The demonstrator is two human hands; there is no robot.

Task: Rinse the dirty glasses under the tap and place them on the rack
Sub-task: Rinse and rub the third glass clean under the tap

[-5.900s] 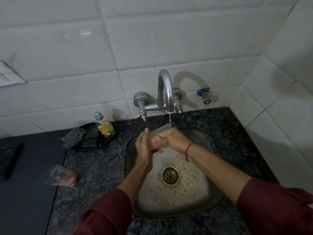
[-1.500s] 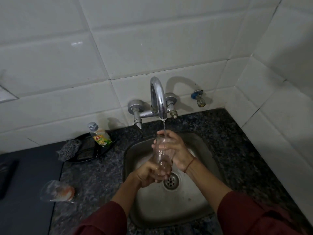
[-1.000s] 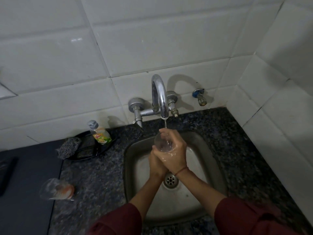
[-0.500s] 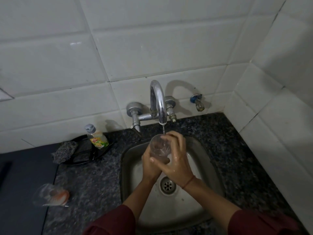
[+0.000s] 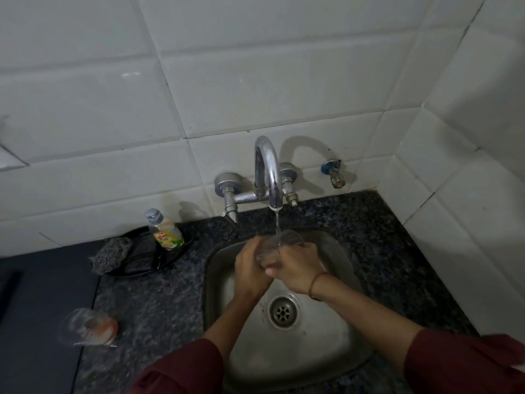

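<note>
Glass (image 5: 288, 240) under tap (image 5: 268, 172) stream, sink's (image 5: 326, 336) 12 o'clock end | your left hand (image 5: 251, 265) and right hand (image 5: 295, 268) both curl round its body | likely light, rigid, wet-slick, breakable: grip the wall, not the rim | second glass (image 5: 85, 327) at sink's 9 o'clock.

White glossy wall tiles (image 5: 255, 89) meet in a right-hand corner above a dark speckled granite countertop (image 5: 147, 302); lighting is dim.

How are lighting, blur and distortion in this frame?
Head view: dim overall; the tap casts a hard shadow on the tiles; the wide-angle lens bends the tile lines; the held glass is faint under the stream; the counter glass at left looks smeared.
</note>
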